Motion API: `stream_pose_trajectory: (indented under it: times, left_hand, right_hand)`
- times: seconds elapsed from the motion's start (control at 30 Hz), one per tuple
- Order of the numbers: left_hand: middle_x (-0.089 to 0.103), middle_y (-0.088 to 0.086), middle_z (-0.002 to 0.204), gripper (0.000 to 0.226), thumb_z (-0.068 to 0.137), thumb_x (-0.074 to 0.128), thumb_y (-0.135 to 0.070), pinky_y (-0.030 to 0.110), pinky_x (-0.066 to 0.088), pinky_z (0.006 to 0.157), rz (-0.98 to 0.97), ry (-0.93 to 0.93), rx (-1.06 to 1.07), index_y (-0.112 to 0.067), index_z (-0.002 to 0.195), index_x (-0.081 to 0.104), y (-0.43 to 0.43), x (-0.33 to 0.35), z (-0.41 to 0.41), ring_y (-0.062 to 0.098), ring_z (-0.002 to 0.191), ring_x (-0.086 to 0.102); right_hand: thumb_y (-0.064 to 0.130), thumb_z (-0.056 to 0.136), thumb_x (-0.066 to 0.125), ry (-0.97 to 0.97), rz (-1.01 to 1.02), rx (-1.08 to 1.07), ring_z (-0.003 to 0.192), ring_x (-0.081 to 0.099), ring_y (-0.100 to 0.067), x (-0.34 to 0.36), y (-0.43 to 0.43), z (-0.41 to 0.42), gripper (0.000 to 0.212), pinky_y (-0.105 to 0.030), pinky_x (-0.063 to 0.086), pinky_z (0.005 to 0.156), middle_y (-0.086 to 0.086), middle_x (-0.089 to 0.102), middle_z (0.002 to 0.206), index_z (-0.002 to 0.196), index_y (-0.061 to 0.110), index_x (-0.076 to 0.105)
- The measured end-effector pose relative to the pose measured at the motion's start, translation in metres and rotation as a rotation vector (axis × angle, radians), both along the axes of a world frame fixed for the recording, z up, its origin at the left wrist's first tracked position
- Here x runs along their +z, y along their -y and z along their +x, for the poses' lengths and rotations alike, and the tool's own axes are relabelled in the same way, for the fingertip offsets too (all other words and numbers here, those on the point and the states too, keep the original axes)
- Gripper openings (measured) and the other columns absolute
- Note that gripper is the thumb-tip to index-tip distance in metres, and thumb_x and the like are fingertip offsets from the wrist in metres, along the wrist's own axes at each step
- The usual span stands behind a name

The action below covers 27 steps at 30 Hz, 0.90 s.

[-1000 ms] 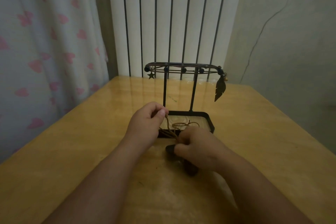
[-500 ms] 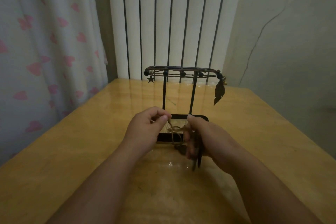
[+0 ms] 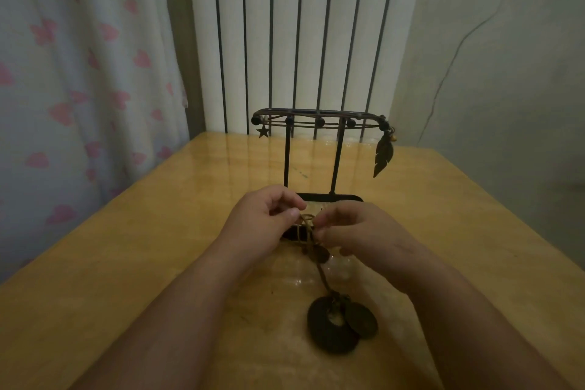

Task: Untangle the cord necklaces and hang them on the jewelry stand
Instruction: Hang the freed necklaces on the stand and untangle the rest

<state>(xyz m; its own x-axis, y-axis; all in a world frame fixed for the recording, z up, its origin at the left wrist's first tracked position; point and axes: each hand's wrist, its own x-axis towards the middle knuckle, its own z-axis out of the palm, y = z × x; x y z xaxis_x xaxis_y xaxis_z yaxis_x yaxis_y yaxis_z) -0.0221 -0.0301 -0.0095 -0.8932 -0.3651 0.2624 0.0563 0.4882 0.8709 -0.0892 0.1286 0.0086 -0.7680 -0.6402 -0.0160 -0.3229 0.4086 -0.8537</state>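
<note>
At frame centre, a tangle of brown cords (image 3: 307,225) is pinched between the left hand (image 3: 265,225) and the right hand (image 3: 354,228). Two dark ring pendants (image 3: 340,321) are seen dangling lower. Behind, one black jewelry stand (image 3: 316,149) is set on the table (image 3: 126,247).

A: What lay around the scene?
B: A glossy wooden surface (image 3: 133,263), a white ribbed radiator (image 3: 304,35) behind it, and a pink-patterned curtain (image 3: 79,79) hanging at left.
</note>
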Motion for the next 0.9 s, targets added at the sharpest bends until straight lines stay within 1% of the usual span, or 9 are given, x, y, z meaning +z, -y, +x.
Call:
stream_pose_trajectory:
  times: [0.1, 0.17, 0.23, 0.33, 0.43, 0.57, 0.67, 0.77, 0.9]
  left_hand:
    - [0.068, -0.009, 0.089, 0.019, 0.094, 0.06, -0.015, 0.021, 0.044, 0.069, 0.001, -0.011, -0.002, -0.032, 0.091, 0.066, 0.001, -0.001, -0.001, 0.004, 0.084, 0.062]
    - [0.067, -0.009, 0.086, 0.019, 0.094, 0.06, -0.015, 0.022, 0.043, 0.068, 0.008, -0.021, -0.005, -0.032, 0.09, 0.066, 0.002, -0.002, -0.002, 0.004, 0.08, 0.061]
    - [0.067, -0.008, 0.085, 0.019, 0.093, 0.061, -0.014, 0.023, 0.044, 0.07, 0.007, -0.02, -0.016, -0.032, 0.09, 0.066, 0.003, -0.004, -0.002, 0.005, 0.08, 0.062]
    - [0.066, -0.009, 0.088, 0.02, 0.093, 0.062, -0.013, 0.022, 0.043, 0.071, -0.029, -0.017, -0.023, -0.033, 0.091, 0.066, 0.002, -0.004, -0.002, 0.005, 0.083, 0.06]
    - [0.059, -0.016, 0.091, 0.03, 0.088, 0.063, -0.003, 0.022, 0.042, 0.071, -0.061, -0.063, 0.032, -0.033, 0.085, 0.064, 0.001, 0.0, 0.0, 0.001, 0.079, 0.051]
    - [0.056, -0.011, 0.072, 0.031, 0.081, 0.059, 0.007, 0.016, 0.044, 0.059, -0.037, -0.234, 0.026, -0.024, 0.074, 0.063, 0.005, 0.003, 0.004, 0.004, 0.068, 0.052]
    - [0.057, -0.008, 0.062, 0.02, 0.08, 0.06, -0.005, 0.015, 0.044, 0.055, -0.01, -0.243, -0.088, -0.02, 0.069, 0.065, 0.007, 0.003, 0.006, 0.004, 0.061, 0.052]
    - [0.066, -0.003, 0.07, 0.021, 0.083, 0.066, -0.004, 0.022, 0.05, 0.061, -0.081, -0.19, -0.134, -0.023, 0.073, 0.07, 0.007, 0.0, 0.005, 0.011, 0.068, 0.061]
    - [0.071, -0.009, 0.077, 0.026, 0.082, 0.071, -0.005, 0.017, 0.053, 0.066, -0.142, -0.171, -0.13, -0.03, 0.079, 0.074, 0.006, 0.0, 0.005, 0.003, 0.076, 0.066]
  right_hand:
    - [0.023, 0.087, 0.068, -0.019, -0.006, 0.009, 0.07, 0.067, -0.001, -0.006, 0.007, 0.005, 0.009, -0.009, 0.046, 0.054, 0.006, 0.071, 0.085, 0.096, 0.025, 0.068]
    - [0.025, 0.086, 0.069, -0.053, 0.013, -0.007, 0.069, 0.066, -0.002, -0.008, 0.009, 0.007, 0.003, -0.013, 0.047, 0.056, 0.005, 0.071, 0.08, 0.089, 0.026, 0.07]
    - [0.024, 0.087, 0.067, -0.04, 0.031, 0.02, 0.067, 0.065, 0.0, -0.008, 0.008, 0.006, 0.005, -0.016, 0.047, 0.059, 0.005, 0.071, 0.078, 0.085, 0.023, 0.071]
    - [0.022, 0.086, 0.069, 0.004, 0.03, 0.041, 0.077, 0.068, -0.012, -0.004, 0.004, 0.006, 0.003, -0.022, 0.052, 0.065, 0.0, 0.072, 0.082, 0.086, 0.02, 0.07]
    - [0.02, 0.082, 0.073, 0.029, -0.012, 0.012, 0.072, 0.068, -0.012, -0.001, 0.001, 0.006, 0.006, -0.015, 0.05, 0.058, -0.003, 0.073, 0.08, 0.085, 0.017, 0.069]
    - [0.017, 0.082, 0.073, 0.057, -0.06, -0.026, 0.06, 0.064, -0.004, 0.002, 0.002, 0.007, 0.006, -0.01, 0.046, 0.051, -0.002, 0.073, 0.075, 0.083, 0.013, 0.071]
    - [0.016, 0.083, 0.072, 0.044, -0.087, -0.045, 0.056, 0.063, -0.003, 0.002, 0.002, 0.007, 0.006, -0.01, 0.045, 0.05, -0.002, 0.073, 0.072, 0.082, 0.011, 0.071]
    - [0.018, 0.084, 0.072, 0.016, -0.095, -0.042, 0.06, 0.065, -0.006, 0.002, 0.001, 0.008, 0.008, -0.01, 0.046, 0.05, -0.004, 0.073, 0.073, 0.08, 0.011, 0.071]
    - [0.018, 0.085, 0.07, -0.006, -0.091, -0.037, 0.058, 0.064, -0.004, 0.002, 0.0, 0.008, 0.009, -0.01, 0.045, 0.05, -0.003, 0.073, 0.073, 0.079, 0.012, 0.072]
